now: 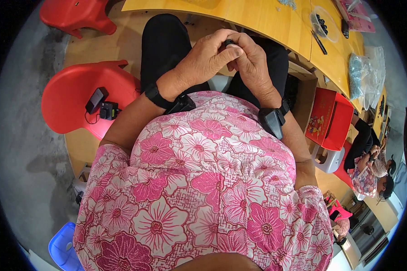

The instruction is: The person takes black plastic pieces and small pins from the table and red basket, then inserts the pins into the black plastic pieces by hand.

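Above my lap, near the yellow table's edge, my two hands meet with their fingertips together. A small dark round piece point(229, 42) shows between them, too covered to name more exactly. My left hand point(205, 61) is closed on it, its thumb stretched across toward the other hand. My right hand point(252, 58) has its fingers curled around the same piece from the other side. On the table, a clear plastic bowl point(332, 32) holds several black round pieces point(321, 22) much like it. A dark pen-like tool point(319, 43) lies beside the bowl.
The yellow table point(267, 20) curves along the far side. Clear plastic bags point(371, 77) lie on its right part, above a red box point(328, 118). At left, a red chair point(77, 97) carries small black devices point(107, 109). Other people point(368, 167) sit at the far right.
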The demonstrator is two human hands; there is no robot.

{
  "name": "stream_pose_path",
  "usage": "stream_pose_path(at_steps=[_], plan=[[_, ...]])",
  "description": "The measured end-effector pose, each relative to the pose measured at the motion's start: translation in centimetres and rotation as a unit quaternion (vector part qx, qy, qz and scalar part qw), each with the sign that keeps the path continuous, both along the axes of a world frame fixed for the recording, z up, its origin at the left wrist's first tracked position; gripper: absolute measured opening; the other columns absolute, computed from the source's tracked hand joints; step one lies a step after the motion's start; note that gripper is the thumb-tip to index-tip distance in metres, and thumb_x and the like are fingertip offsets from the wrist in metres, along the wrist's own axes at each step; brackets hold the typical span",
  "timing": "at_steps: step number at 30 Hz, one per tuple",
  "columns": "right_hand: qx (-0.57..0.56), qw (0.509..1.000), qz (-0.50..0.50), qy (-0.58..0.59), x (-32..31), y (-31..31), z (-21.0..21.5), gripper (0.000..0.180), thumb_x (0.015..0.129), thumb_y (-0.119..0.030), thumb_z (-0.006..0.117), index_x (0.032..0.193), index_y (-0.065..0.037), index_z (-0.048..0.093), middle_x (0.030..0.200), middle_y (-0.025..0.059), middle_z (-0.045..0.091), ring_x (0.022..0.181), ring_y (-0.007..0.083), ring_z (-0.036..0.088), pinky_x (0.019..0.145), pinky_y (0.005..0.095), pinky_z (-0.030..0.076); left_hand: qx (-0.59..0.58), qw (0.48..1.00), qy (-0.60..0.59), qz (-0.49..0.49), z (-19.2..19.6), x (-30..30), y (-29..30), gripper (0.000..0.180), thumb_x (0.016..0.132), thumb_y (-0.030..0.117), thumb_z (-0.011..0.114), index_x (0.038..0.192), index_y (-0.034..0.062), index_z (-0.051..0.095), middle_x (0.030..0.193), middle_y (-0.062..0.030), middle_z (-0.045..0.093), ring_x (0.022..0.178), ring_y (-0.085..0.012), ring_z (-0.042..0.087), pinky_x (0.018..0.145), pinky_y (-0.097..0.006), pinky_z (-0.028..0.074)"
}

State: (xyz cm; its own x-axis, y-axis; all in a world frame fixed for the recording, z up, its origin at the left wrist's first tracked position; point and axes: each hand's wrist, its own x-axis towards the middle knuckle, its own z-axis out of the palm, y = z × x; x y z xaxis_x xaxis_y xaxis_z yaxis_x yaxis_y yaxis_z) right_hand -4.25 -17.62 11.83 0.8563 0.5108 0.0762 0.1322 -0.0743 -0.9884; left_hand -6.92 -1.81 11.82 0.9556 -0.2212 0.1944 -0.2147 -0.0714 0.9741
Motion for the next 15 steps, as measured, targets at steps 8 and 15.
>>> stream_pose_path(at_steps=[8, 15], plan=[[-0.046, 0.994, -0.035, -0.088, -0.69, 0.48, 0.61, 0.017, 0.095, -0.017, 0.050, 0.103, -0.004, 0.057, 0.073, 0.0068, 0.058, 0.057, 0.0134, 0.059, 0.052, 0.0243, 0.047, 0.037, 0.999, -0.025, -0.004, 0.02, -0.34, -0.12, 0.044, 0.097, 0.037, 0.047, 0.119, -0.0008, 0.047, 0.094, -0.0113, 0.058, 0.082, -0.0167, 0.058, 0.071, -0.028, 0.047], [0.019, 0.999, -0.031, 0.012, -0.57, 0.52, 0.00, 0.016, 0.095, -0.018, 0.051, 0.099, -0.003, 0.057, 0.071, 0.0032, 0.056, 0.057, 0.0129, 0.055, 0.052, 0.0260, 0.045, 0.030, 0.999, -0.015, 0.008, -0.12, -0.50, -0.20, 0.045, 0.098, 0.036, 0.047, 0.123, -0.0013, 0.046, 0.092, -0.0081, 0.057, 0.078, -0.0134, 0.056, 0.068, -0.026, 0.047]])
